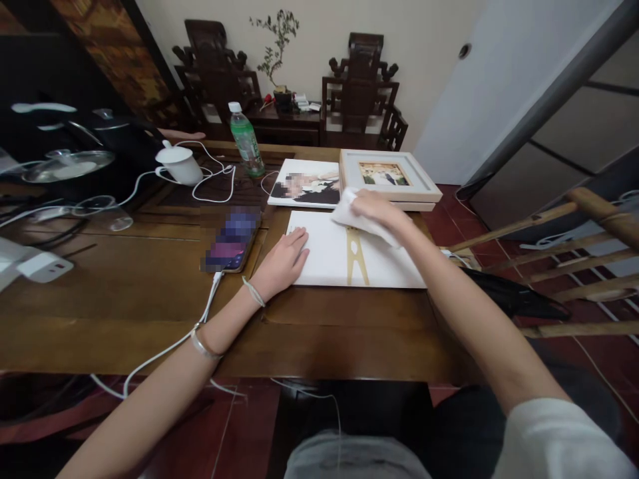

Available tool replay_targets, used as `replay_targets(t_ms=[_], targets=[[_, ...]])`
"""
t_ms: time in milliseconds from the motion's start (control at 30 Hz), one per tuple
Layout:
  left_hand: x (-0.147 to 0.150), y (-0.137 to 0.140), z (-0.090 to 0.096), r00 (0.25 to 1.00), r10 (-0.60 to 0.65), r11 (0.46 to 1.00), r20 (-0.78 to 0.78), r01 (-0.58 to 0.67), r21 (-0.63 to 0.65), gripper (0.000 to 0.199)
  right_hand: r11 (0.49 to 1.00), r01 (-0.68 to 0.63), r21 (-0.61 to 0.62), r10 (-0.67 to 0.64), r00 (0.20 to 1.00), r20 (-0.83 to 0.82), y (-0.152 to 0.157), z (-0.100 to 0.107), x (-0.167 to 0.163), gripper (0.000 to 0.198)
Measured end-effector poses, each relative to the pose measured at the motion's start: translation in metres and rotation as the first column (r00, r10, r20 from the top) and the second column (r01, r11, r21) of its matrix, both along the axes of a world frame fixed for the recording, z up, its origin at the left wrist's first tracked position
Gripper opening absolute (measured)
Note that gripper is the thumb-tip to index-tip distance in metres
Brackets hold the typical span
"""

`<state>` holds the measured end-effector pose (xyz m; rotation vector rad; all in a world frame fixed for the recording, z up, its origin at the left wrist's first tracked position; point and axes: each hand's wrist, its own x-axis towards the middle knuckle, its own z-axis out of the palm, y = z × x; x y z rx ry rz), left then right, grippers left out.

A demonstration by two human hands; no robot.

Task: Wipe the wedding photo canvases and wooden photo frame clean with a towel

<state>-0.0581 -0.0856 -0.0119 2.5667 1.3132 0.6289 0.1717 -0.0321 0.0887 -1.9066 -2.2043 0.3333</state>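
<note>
A white picture panel [319, 256] lies flat on the wooden table, with a gold A-shaped piece [355, 256] on its upper face. My left hand [284, 261] rests on the panel's left edge, its fingers stretched out. Bunched in my right hand [374, 207] is a white cloth [344, 211], which hangs over the panel's far part; whether it is fabric or tissue I cannot tell. Just beyond, a photo panel [312, 183] showing a person lies beside a thick pale frame [426, 183] with a small picture inside.
Left of my hand lies a phone [230, 239] on a white charging cable [212, 296]. Farther back stand a green-labelled bottle [245, 141], a lidded white cup [180, 163], a clear plastic cup [107, 214] and a glass-lidded pot [70, 167]. A bamboo rack [574, 266] stands right of the table.
</note>
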Motion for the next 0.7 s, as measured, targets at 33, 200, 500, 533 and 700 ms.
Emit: replay_targets(t_ms=[33, 200, 500, 533, 700], targets=[[0.000, 0.000, 0.000, 1.000, 0.000, 1.000, -0.002, 0.000, -0.001, 0.044, 1.000, 0.023, -0.016, -0.023, 1.000, -0.001, -0.007, 0.000, 0.017, 0.021], [0.000, 0.000, 0.000, 1.000, 0.006, 1.000, -0.003, -0.006, -0.016, 0.045, 0.994, 0.080, 0.076, -0.080, 0.997, -0.007, -0.060, -0.018, 0.072, 0.019], [-0.002, 0.002, -0.003, 1.000, 0.000, 1.000, 0.006, 0.000, -0.005, 0.044, 0.978, -0.209, 0.002, 0.209, 0.974, -0.088, -0.179, -0.033, 0.085, 0.014], [-0.002, 0.002, -0.003, 1.000, -0.003, 1.000, 0.003, 0.003, -0.004, 0.044, 0.975, -0.222, -0.001, 0.221, 0.971, -0.094, -0.178, -0.031, 0.086, 0.012], [-0.002, 0.001, -0.002, 1.000, -0.012, 1.000, 0.000, 0.012, 0.002, 0.045, 0.976, -0.216, 0.025, 0.218, 0.971, -0.095, -0.126, -0.029, 0.085, 0.009]])
